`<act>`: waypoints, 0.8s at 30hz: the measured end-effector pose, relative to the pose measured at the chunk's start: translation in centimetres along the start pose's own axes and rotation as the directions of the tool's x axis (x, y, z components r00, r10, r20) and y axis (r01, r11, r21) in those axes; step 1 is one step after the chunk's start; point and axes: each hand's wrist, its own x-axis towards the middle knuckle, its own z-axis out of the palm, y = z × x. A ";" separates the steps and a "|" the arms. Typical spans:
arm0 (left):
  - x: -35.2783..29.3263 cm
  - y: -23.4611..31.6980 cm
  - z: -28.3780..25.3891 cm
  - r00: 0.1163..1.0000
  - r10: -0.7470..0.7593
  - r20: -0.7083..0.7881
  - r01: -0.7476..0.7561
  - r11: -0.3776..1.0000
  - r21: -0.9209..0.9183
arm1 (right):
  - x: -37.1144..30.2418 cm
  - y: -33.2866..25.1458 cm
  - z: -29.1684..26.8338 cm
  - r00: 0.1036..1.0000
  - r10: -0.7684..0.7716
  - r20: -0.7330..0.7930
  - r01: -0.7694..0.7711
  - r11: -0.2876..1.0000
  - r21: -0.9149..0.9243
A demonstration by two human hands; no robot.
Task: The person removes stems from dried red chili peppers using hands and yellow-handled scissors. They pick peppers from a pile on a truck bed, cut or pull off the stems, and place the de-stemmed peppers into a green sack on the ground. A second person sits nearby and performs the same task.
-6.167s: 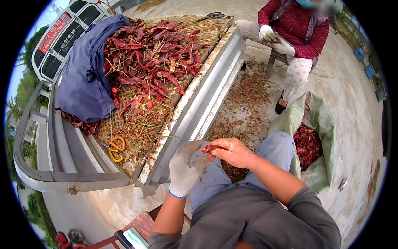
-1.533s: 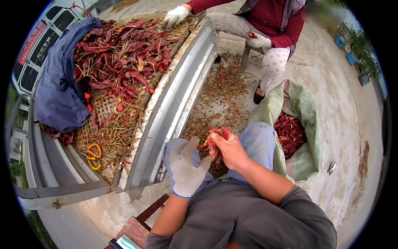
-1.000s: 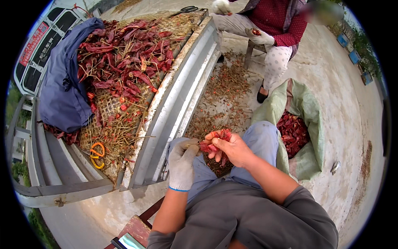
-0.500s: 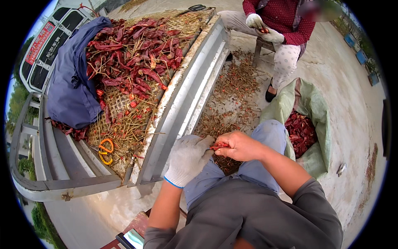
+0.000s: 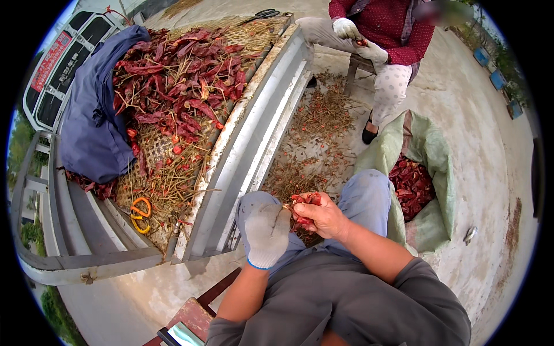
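Over my lap, my right hand (image 5: 326,216), bare, is closed around several dried red chili peppers (image 5: 303,213). Close against them is my left hand (image 5: 266,233) in a white knit glove with a blue cuff edge. Its fingers are curled and partly hidden, and a thin stem shows by its fingertips; what it pinches is hard to make out. On the truck bed to the left lies a heap of dried red chili peppers (image 5: 184,75) with stems. An open green woven sack (image 5: 434,147) to my right holds more red chilies.
Orange-handled scissors (image 5: 140,215) and black scissors (image 5: 262,15) lie on the bed beside stems. A blue cloth (image 5: 95,124) drapes over its left part. The metal side panel (image 5: 248,144) runs along it. Cut stems (image 5: 314,144) litter the ground. A seated co-worker (image 5: 384,34) wears white gloves.
My right hand has turned and drawn slightly back toward me, showing a larger bunch of chilies. My left hand has moved right and lower, its fingers more curled. The view has shifted slightly.
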 end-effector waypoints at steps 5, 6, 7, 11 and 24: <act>0.7 -0.6 0.2 0.964 -0.164 0.210 0.151 0.986 0.076 | -1.4 -2.2 -3.0 0.937 -0.279 -0.210 0.271 0.960 -0.068; 1.7 0.4 -0.5 0.960 -0.079 0.267 0.009 0.968 0.252 | -1.8 -3.1 -4.4 0.905 -0.351 -0.239 0.318 0.933 -0.165; 2.5 1.0 -1.2 0.940 -0.017 0.340 -0.136 0.897 0.421 | -2.7 -4.3 -6.5 0.858 -0.424 -0.292 0.336 0.891 -0.305; 4.7 1.0 -6.0 0.964 -0.023 0.264 -0.103 0.884 0.457 | -8.1 -6.2 -19.0 0.656 -0.629 -0.417 -0.071 0.498 -0.864; 15.3 -13.3 -23.9 0.689 -0.553 -0.468 0.628 0.132 0.767 | -14.8 -4.1 -30.9 0.615 -0.571 -0.543 -0.395 0.372 -0.840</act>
